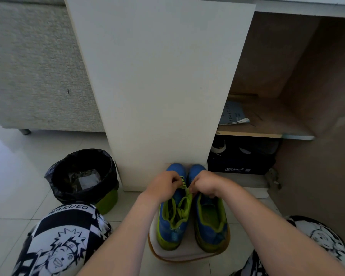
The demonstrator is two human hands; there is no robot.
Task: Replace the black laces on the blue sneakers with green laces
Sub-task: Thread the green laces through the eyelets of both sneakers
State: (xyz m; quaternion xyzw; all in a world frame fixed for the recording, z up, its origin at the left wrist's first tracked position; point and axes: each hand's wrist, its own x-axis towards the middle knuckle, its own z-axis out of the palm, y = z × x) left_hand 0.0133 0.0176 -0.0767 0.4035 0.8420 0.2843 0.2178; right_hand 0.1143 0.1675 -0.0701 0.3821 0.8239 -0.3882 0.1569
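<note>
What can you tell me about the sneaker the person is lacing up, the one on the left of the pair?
The left sneaker is blue with lime-green lining and sole edge. A green lace runs through it, loose loops lying over its opening. It stands upright on a pale mat, toe toward a white panel, close beside the other sneaker. The left hand and right hand both pinch the lace.

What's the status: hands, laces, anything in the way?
Left hand and right hand both pinching the green lace over the left sneaker. Right sneaker alongside, lacing hidden behind the hand. No black laces visible. Nothing blocking.
</note>
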